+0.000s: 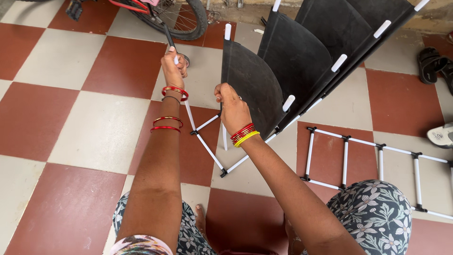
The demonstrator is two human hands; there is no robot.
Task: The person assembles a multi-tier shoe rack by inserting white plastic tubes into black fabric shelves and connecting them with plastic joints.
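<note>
My left hand [173,68] is closed around a white rod with a black connector at its top, held upright above the floor. My right hand [232,107] grips the near upright white tube of a rack frame [210,151] made of white tubes and black joints. Several black fabric shelves [252,82] are strung on that frame, fanning away to the upper right. Red bangles ring both wrists, with a yellow one on the right. A second ladder-like frame side [347,160] lies flat on the tiles to the right.
The floor [71,123] is red and cream checkered tile. A bicycle wheel [181,19] stands at the top, just beyond my left hand. Sandals [432,63] and a white shoe [441,136] lie at the right edge. My knees in floral cloth [375,215] fill the bottom.
</note>
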